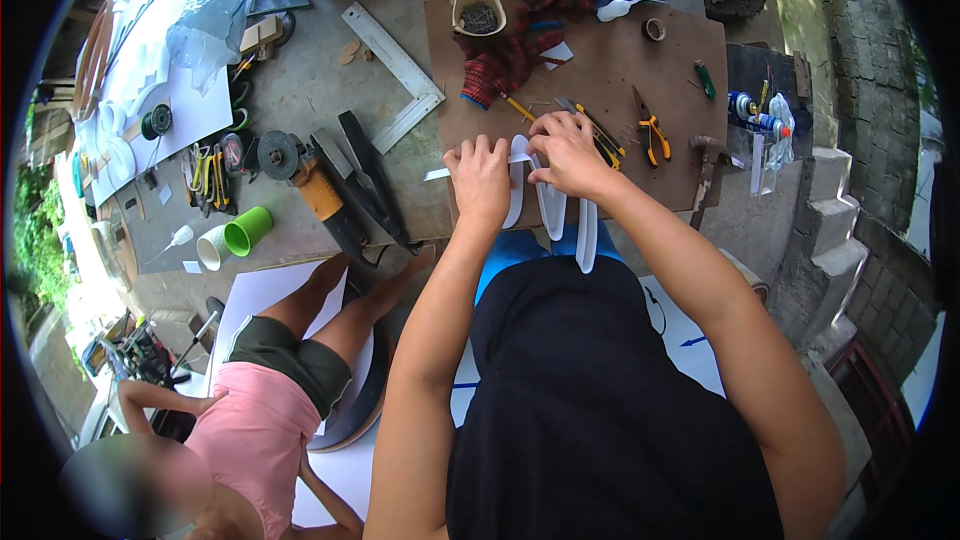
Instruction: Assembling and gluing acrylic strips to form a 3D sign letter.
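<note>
At the front edge of the table, a white bent strip piece (551,210) with long narrow loops hangs over the edge toward my lap. My left hand (480,182) has its fingers curled down over the left part of the strip, and a flat end sticks out past that hand. Close beside it, my right hand (570,153) grips the piece near the top of the loops, thumb and fingers closed on it. The fingers partly cover the strip where they hold it. Right by the right hand lie yellow-handled cutting tools (604,140).
On the brown board (670,60) lie orange-handled pliers (652,135), a hammer (707,165), a red glove (510,65) and a tub of nails (479,10). Leftward are a metal square (400,70), an angle grinder (305,180) and a green cup (247,231). Someone in pink (255,430) stands at my left.
</note>
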A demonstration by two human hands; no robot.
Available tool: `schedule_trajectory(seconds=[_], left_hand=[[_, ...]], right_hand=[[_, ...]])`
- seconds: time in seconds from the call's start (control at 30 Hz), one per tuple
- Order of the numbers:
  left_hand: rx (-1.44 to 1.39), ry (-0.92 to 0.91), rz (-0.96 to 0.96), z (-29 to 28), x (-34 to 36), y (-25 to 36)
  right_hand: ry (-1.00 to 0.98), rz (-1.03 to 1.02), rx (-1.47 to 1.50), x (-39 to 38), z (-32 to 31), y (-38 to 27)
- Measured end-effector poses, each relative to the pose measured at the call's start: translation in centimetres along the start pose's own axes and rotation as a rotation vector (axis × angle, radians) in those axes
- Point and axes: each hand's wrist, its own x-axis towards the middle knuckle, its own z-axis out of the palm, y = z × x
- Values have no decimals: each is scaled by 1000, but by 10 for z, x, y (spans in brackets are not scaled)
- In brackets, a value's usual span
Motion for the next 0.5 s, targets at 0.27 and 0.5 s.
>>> schedule_trajectory(seconds=[0.27,0.5], left_hand=[[6,-7,-19,4,4,1],[32,-34,-44,4,2,4]], right_hand=[[28,-5,-9,0,1,3],[216,-112,-64,-9,8,12]])
